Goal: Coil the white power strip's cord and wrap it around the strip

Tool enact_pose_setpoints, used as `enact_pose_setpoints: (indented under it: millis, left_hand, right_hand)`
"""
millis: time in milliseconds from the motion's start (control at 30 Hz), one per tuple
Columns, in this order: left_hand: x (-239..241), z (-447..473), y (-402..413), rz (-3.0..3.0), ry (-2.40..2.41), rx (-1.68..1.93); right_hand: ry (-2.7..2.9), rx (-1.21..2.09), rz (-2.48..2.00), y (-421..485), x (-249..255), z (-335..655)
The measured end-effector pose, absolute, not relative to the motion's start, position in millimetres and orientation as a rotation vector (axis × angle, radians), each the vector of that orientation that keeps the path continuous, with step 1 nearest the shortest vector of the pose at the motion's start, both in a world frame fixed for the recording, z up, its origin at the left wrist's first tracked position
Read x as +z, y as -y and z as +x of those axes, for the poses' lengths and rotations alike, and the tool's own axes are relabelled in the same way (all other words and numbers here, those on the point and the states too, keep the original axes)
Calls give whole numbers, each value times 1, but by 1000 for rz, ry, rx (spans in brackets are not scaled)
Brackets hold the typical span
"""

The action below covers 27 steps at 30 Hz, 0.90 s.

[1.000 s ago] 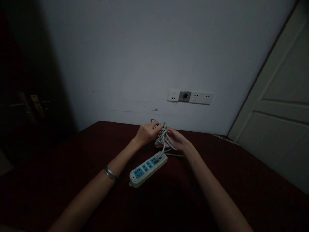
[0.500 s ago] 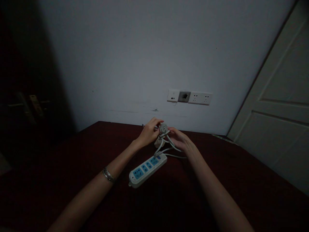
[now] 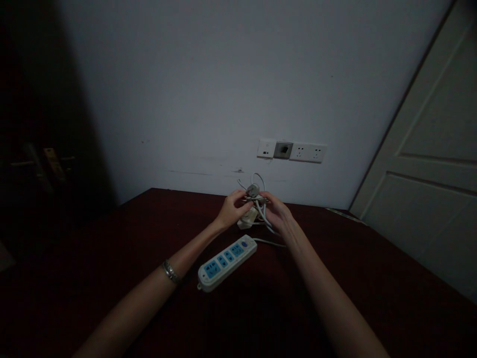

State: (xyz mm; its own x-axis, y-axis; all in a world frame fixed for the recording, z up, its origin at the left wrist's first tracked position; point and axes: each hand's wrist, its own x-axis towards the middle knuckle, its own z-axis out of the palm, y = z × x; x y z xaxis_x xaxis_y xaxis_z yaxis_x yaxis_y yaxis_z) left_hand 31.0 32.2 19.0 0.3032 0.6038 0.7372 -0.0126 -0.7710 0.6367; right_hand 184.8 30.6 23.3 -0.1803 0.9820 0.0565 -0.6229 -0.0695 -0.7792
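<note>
A white power strip [image 3: 226,262] with blue sockets lies on the dark red table [image 3: 112,258] in front of me. Its white cord [image 3: 260,209] is gathered in a bundle that both hands hold above the table's far side. My left hand [image 3: 231,210] pinches the bundle from the left, fingers closed on it. My right hand [image 3: 278,214] grips it from the right. A grey plug sticks up at the top of the bundle, and a loop of cord rises above the fingers. A bracelet [image 3: 170,271] circles my left wrist.
Wall sockets [image 3: 291,151] sit in a row on the white wall behind the table. A white door [image 3: 428,174] stands at the right. At the left it is dark, with a door handle [image 3: 52,164] faintly visible.
Both hands have lifted the cord bundle a little higher, and a loop now stands above the fingers. The cord no longer drapes over the power strip's far end.
</note>
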Motion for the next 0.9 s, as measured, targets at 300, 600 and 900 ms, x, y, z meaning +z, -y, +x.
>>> enact_pose_setpoints:
  millis: [300,600,900]
  left_hand:
    - [16,40,-37,1635,-548,1521]
    - [30,34,-25,1371,-404,1208]
    - [41,27,-30,1092,-365,1314]
  right_hand:
    - [787,1587,-538,-26,20,167]
    - [846,1796,-470,-18,17,182]
    - [947,1662,-355,-4,24,165]
